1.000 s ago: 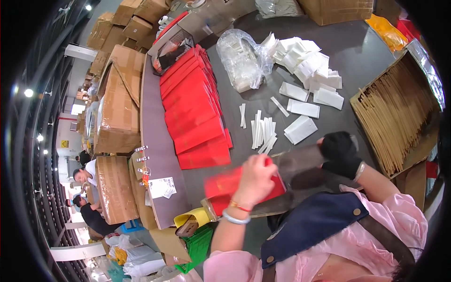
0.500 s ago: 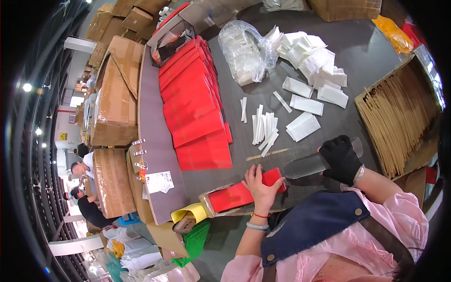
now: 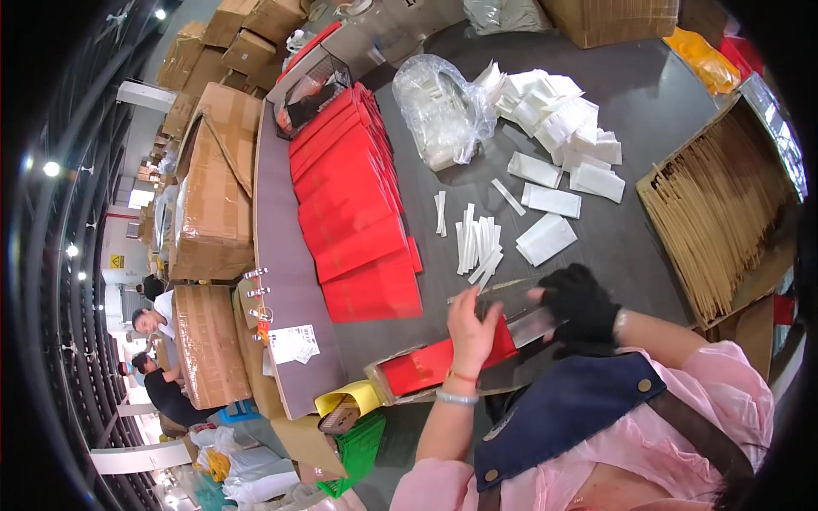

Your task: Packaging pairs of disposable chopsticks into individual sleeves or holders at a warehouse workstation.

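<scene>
The bare left hand, which had rested across the red packet half a second earlier, was now raised over it with fingers spread and nothing in its grasp; whether its edge touched the packet could not be told. The gloved right hand had come leftward and gripped a clear plastic sleeve, whose end now met the packet's right end, where before it lay apart. The packet remained in the narrow cardboard tray at the near edge of the table. A white printed label lay left of it, its print too small to read. Faint gold marks showed on the row of red packets, and a yellow sign hung on the far wall.
</scene>
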`<state>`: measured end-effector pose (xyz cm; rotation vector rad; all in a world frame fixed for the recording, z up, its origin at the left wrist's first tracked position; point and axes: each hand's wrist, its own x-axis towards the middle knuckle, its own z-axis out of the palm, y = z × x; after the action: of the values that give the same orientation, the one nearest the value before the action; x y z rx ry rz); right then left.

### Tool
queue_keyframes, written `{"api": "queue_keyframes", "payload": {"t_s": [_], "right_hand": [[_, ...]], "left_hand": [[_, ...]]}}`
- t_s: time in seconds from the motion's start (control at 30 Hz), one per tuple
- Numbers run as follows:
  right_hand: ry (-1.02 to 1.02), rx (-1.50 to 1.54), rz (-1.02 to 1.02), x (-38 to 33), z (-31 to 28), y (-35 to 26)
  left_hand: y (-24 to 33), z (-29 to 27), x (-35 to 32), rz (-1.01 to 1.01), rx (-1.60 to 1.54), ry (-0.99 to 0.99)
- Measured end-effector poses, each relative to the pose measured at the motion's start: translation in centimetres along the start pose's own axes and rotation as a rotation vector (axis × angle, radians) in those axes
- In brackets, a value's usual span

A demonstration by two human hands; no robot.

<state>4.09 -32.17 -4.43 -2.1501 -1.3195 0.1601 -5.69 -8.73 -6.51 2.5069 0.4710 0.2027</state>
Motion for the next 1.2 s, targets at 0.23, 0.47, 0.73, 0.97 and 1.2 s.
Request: {"api": "queue_keyframes", "payload": {"t_s": [0.23,0.47,0.73,0.97,1.2], "right_hand": [[0.671,-0.056,0.654,-13.7,-10.0,10.6],[0.427,-0.423,1.077,-25.7,-13.7,18.8],[0.502,-0.453,1.020,-24.8,-13.1,17.6],[0.359,-0.623,1.195,-25.3,-12.8,17.7],[0.887,-0.774,0.850,-27.2,-13.1,18.2]], "left_hand": [[-2.1,0.8,4.2,0.061,0.214,-0.067],[-1.8,1.5,5.4,0.163,0.210,-0.063],[5.2,5.0,6.8,0.432,0.134,-0.039],[5.7,6.1,7.7,0.405,0.107,-0.057],[8.1,2.1,5.4,0.008,-0.326,-0.288]]}}
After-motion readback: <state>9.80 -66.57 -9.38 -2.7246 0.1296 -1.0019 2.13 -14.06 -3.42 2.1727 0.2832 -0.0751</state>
